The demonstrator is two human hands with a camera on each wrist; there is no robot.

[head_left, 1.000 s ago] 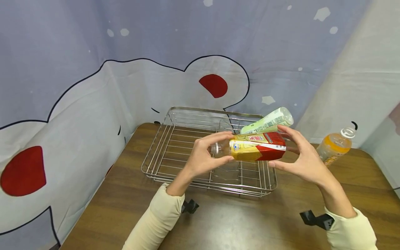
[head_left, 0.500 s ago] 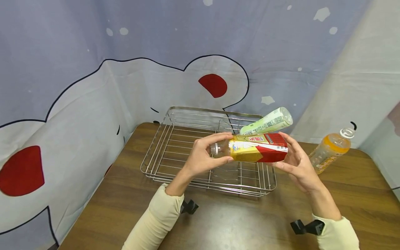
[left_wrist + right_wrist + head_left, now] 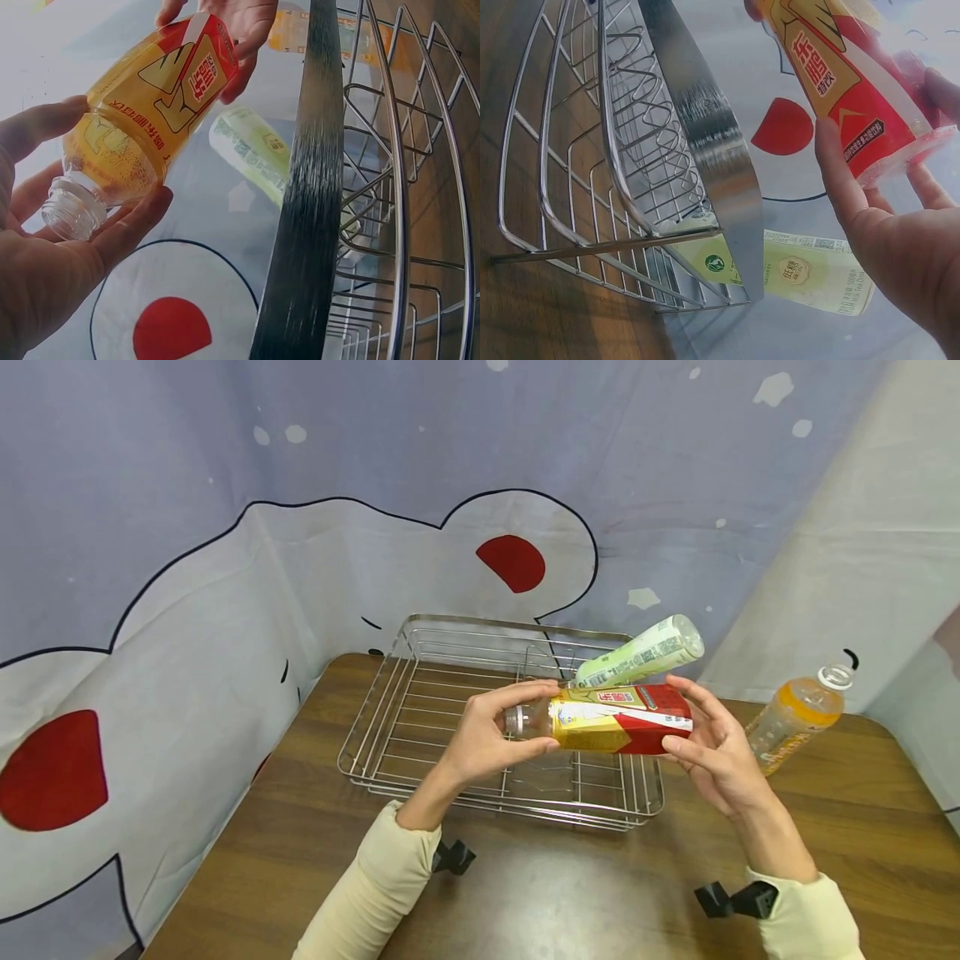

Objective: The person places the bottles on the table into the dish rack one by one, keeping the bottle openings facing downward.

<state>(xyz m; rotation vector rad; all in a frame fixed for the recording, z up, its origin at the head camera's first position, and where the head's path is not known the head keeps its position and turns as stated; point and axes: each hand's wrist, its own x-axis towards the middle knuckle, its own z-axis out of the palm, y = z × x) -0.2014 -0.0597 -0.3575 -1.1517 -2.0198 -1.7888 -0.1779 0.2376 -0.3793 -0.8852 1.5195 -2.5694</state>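
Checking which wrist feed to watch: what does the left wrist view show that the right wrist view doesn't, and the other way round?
Only the left wrist view: the orange bottle, and the clear threaded neck of the red-and-yellow bottle, with the left hand's grip near that end.

Only the right wrist view: the base end of the red-and-yellow bottle.

Both: that bottle's label, the right hand, the wire rack and the green bottle.

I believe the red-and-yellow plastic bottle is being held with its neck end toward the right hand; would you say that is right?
Not quite: the red-and-yellow plastic bottle is being held with its neck end toward the left hand, as the head view shows.
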